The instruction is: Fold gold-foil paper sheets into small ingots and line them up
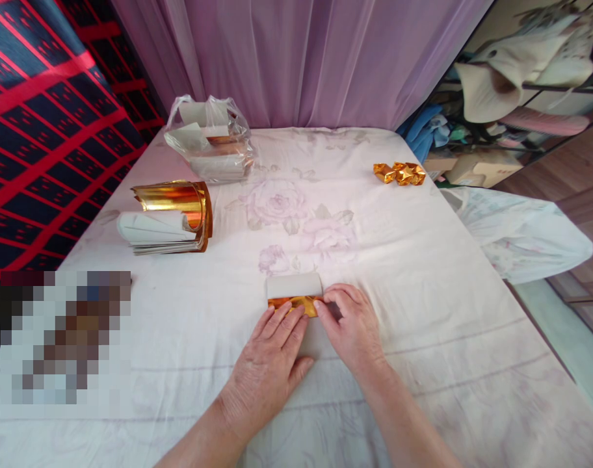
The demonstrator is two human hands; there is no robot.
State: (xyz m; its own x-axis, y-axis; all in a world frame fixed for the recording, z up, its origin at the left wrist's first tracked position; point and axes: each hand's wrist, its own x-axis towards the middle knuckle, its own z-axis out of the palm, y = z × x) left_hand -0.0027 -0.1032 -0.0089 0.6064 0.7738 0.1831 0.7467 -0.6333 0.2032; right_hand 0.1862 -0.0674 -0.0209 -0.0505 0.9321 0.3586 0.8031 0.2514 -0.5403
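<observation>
A small sheet of gold foil paper with a pale back lies on the cloth in front of me, partly folded or curled over. Its pale side faces up at the far half, and a gold strip shows along the near half. My left hand rests flat on the near gold edge, fingers stretched out side by side. At the paper's right end, my right hand has thumb and forefinger closed on the corner. The fingertips hide part of the near edge.
A bent stack of gold foil sheets stands at the left, with a clear plastic bag of more sheets behind it. Folded gold pieces sit at the far right. A pixelated patch covers the left front. Shelves hold hats beyond the right edge.
</observation>
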